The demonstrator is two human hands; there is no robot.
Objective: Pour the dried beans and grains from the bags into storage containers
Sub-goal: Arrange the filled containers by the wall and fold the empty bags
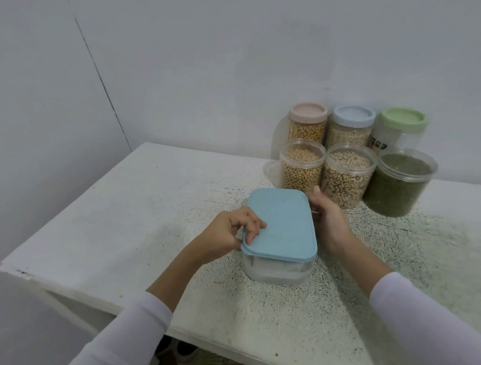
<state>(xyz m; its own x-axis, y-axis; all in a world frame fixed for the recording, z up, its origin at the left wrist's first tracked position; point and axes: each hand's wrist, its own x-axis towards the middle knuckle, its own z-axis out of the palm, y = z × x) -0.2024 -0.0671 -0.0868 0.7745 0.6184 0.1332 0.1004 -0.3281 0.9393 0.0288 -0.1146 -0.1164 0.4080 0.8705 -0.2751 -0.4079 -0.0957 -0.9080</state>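
Note:
A rectangular clear container (pixel 278 271) with a light blue lid (pixel 283 225) stands in the middle of the white table (pixel 121 220). My left hand (pixel 231 229) grips the lid's left edge, fingertips curled over its top. My right hand (pixel 328 218) holds the container's right side, fingers wrapped round its edge. Behind stand three open jars: pale round beans (pixel 301 167), speckled beans (pixel 346 175) and green grains (pixel 397 183). No bag is in view.
Against the wall behind the open jars stand three lidded jars, with a pink lid (pixel 308 112), a blue lid (pixel 353 115) and a green lid (pixel 402 119). The table's left edge (pixel 13 269) drops off. Shoes (pixel 186 352) lie under the table.

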